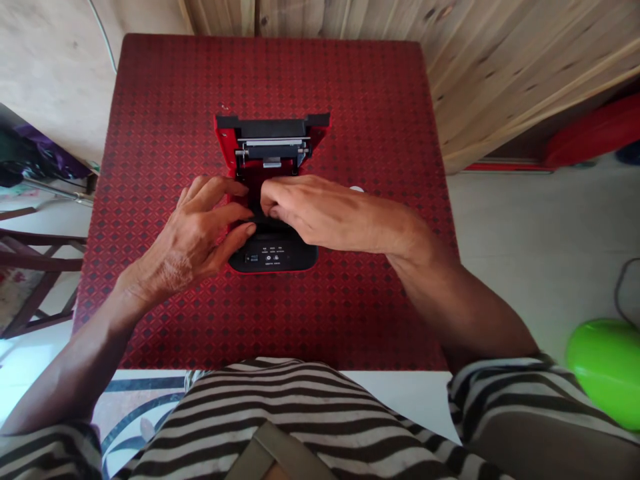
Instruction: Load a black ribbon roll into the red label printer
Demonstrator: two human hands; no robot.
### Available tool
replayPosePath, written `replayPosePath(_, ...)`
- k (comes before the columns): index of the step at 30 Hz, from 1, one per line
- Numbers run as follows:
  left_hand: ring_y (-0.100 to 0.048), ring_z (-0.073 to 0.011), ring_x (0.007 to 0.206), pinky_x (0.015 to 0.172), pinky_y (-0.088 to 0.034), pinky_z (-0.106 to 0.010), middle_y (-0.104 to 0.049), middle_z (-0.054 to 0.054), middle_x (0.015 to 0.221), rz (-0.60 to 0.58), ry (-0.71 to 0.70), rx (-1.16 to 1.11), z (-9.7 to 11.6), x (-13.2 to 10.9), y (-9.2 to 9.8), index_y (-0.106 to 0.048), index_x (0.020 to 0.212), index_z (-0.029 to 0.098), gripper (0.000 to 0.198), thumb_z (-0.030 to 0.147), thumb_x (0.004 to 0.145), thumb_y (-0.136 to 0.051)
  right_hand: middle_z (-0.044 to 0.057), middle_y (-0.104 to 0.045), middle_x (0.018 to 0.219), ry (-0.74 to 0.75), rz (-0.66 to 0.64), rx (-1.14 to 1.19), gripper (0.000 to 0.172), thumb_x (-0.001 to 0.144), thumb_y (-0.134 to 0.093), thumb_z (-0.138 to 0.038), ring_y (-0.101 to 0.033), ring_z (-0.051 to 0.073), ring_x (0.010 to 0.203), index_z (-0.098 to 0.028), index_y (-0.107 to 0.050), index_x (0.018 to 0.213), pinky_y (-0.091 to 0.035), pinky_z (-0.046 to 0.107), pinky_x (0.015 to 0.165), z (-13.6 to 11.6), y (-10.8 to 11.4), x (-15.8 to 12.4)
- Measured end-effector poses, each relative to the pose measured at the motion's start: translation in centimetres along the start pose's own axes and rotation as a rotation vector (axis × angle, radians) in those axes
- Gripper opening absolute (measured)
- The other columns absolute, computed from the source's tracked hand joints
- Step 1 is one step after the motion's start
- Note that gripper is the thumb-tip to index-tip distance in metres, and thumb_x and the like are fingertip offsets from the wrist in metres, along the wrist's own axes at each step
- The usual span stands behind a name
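A small red and black thermal printer [273, 257] stands on the table with its lid [273, 127] tipped up and back. Inside the lid a metal bar and a roller show. On the black front panel are small buttons and white print. My left hand [200, 227] grips the printer's left rim, its thumb and fingertips bent over the edge. From the right, my right hand [320, 210] reaches into the open compartment. Its fingers are curled together with the tips down inside, and whatever they hold is hidden.
A red patterned cloth covers the table [380, 307]. Part of a white object [357, 189] peeks out behind my right wrist. Wooden panelling [340, 17] borders the far side. A wooden chair [40, 280] stands at the left, and a bright green object [605, 373] at the right.
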State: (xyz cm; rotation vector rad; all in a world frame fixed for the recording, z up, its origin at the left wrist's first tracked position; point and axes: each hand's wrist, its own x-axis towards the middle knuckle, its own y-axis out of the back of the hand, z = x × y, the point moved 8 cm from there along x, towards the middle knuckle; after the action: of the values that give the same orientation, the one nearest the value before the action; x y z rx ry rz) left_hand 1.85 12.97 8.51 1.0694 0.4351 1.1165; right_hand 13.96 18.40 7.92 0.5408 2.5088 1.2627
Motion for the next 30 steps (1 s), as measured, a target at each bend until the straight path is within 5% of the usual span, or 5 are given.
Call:
replayPosePath(11, -0.067, -0.0267, 0.104, 0.092, -0.055, -0.051, -0.074, -0.002, 0.112, 0.070, 0.030, 0.079, 0.5, 1.2, 0.2, -0.072, 0.099, 0.030, 0.018, 0.042, 0.102, -0.058, 0.004, -0.069, 0.102, 0.018, 0.252, 0.067, 0.002, 0.103, -0.063, -0.019, -0.062, 0.020, 0.091, -0.020, -0.061, 0.102, -0.047, 0.034, 0.085, -0.6, 1.5, -2.8)
replayPosePath(17, -0.069, -0.0268, 0.107, 0.095, -0.056, -0.051, -0.074, -0.005, 0.115, 0.051, -0.048, -0.001, 1.2, 1.0, 0.4, -0.074, 0.103, 0.026, 0.021, 0.043, 0.103, -0.061, 0.006, -0.068, 0.100, -0.010, 0.373, -0.158, 0.016, 0.105, -0.055, -0.013, -0.061, 0.022, 0.096, -0.020, -0.069, 0.104, -0.047, 0.036, 0.086, -2.0, 0.9, -4.1)
replayPosePath(22, -0.071, -0.0221, 0.108, 0.097, -0.061, -0.045, -0.072, -0.004, 0.122, 0.035, -0.071, -0.059, 3.3, 1.0, 3.5, -0.071, 0.120, 0.029, 0.031, 0.050, 0.097, -0.074, 0.008, -0.071, 0.096, 0.009, 0.399, -0.392, 0.032, 0.108, -0.044, -0.010, -0.059, 0.024, 0.094, -0.020, -0.075, 0.105, -0.044, 0.039, 0.081, -3.8, -0.8, -5.7)
replayPosePath(26, -0.068, -0.0269, 0.122, 0.105, -0.057, -0.050, -0.070, -0.006, 0.132, 0.327, -0.066, 0.101, 4.0, 1.9, 7.8, -0.074, 0.125, 0.026, 0.030, 0.045, 0.102, -0.067, 0.011, -0.073, 0.106, 0.000, 0.458, -0.487, 0.033, 0.106, -0.046, -0.006, -0.059, 0.025, 0.097, -0.017, -0.076, 0.113, -0.045, 0.041, 0.082, -4.6, -1.9, -6.6)
replayPosePath(30, -0.049, -0.0313, 0.148, 0.127, -0.044, -0.051, -0.054, -0.016, 0.153, 0.282, -0.106, 0.255, 2.7, 4.7, 7.1, -0.056, 0.151, 0.010, 0.060, 0.050, 0.107, -0.054, 0.012, -0.073, 0.099, -0.009, 0.542, -0.559, 0.032, 0.105, -0.047, -0.004, -0.059, 0.025, 0.093, -0.012, -0.075, 0.118, -0.046, 0.040, 0.077, -5.2, -2.4, -7.0)
